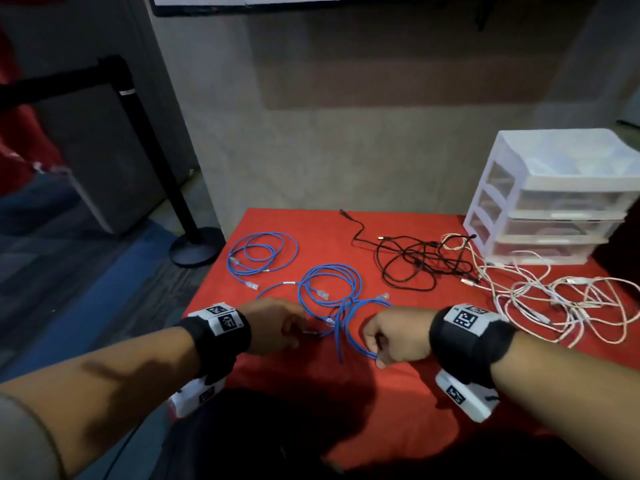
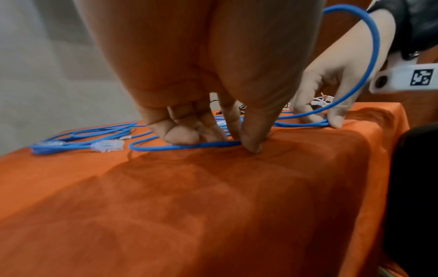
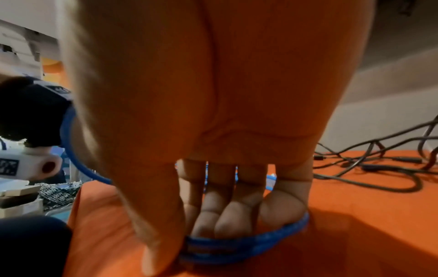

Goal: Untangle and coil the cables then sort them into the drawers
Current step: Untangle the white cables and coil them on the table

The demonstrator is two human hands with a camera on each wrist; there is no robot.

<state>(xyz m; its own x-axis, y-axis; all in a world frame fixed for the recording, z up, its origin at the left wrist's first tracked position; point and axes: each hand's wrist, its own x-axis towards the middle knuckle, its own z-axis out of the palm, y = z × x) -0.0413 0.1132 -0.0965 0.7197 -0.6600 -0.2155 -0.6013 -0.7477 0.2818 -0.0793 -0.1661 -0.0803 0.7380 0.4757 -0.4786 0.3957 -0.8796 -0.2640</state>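
Note:
Several blue network cables lie on the red-cloth table (image 1: 398, 396). My left hand (image 1: 298, 332) pinches one strand of a blue cable (image 2: 189, 146) against the cloth between thumb and curled fingers (image 2: 182, 137). My right hand (image 1: 375, 355), a short way to the right, has its fingers curled round a bundle of loops of the blue cable (image 3: 237, 247); one loop arcs up over that wrist. Between the hands the strands cross in a loose tangle (image 1: 341, 323). Two more blue coils (image 1: 263, 252) (image 1: 329, 285) lie farther back.
A black cable tangle (image 1: 415, 261) sits at mid-back and a white cable tangle (image 1: 554, 306) to the right. A white three-drawer unit (image 1: 561, 199) stands at the back right, its drawers closed. A black stanchion post (image 1: 194, 247) stands on the floor left of the table.

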